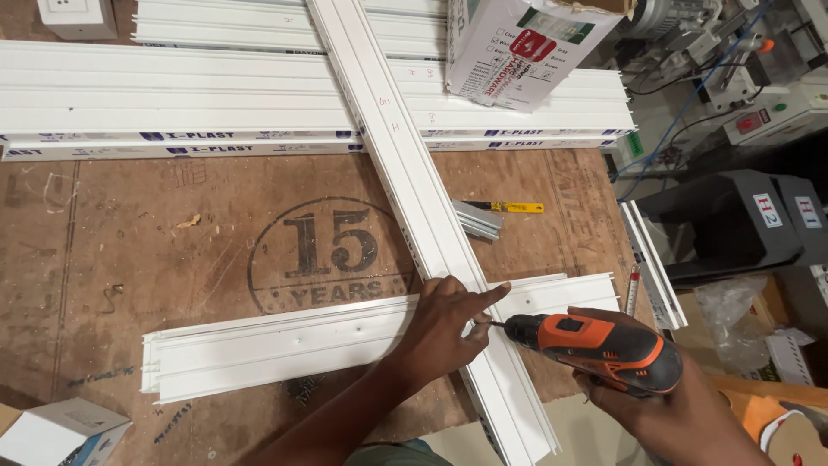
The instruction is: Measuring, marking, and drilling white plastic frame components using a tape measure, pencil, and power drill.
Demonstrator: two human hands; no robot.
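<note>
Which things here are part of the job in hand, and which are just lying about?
In use: left hand, right hand, orange drill, crossed white profiles.
Lying about: printed carton, yellow-handled tool, small box, stacked profiles.

Orange-black drill lies sideways at lower right, bit touching the long white strip that runs diagonally over a flat white strip at bottom centre.

I am in a workshop: my bench is a scuffed plywood board stacked with long white plastic profiles, a cardboard hardware box sits on them, and cabled machines crowd the floor beside it.
</note>
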